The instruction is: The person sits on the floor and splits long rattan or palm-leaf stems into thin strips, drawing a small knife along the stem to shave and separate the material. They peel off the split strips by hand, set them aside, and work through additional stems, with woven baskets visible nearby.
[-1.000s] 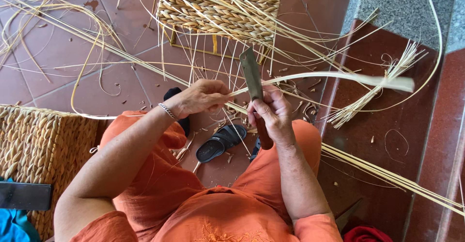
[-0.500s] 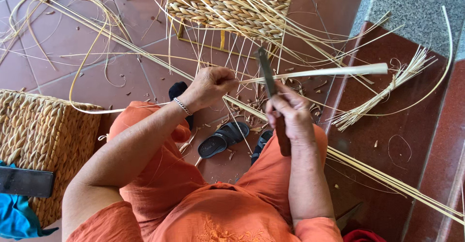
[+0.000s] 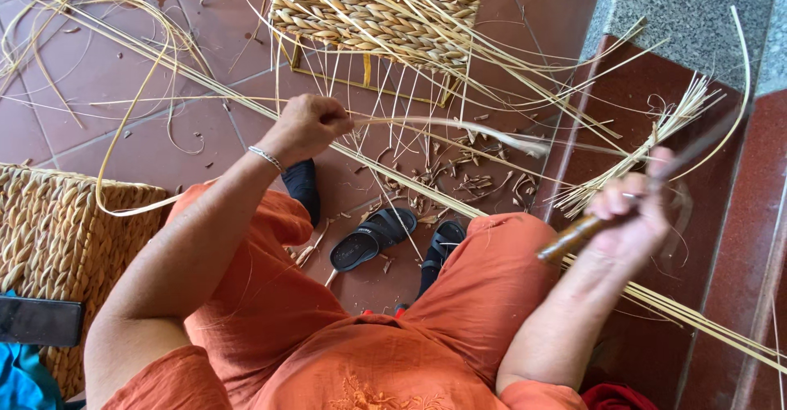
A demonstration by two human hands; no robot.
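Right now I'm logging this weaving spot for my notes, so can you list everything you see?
cane strip: one, pale, gripped at one end by the left hand, blurred at the far end
knife: one, brown handle, blade blurred, in the right hand
woven panel: one, straw colour, top centre on the floor
loose canes: many, pale yellow, across the red tiles
shavings: many, tan, mid floor
sandals: two, black, by the knees
basket: one, tan, left edge
step: grey stone, top right
bracelet: one, silver, left wrist
left hand: closed on strip
right hand: closed on knife
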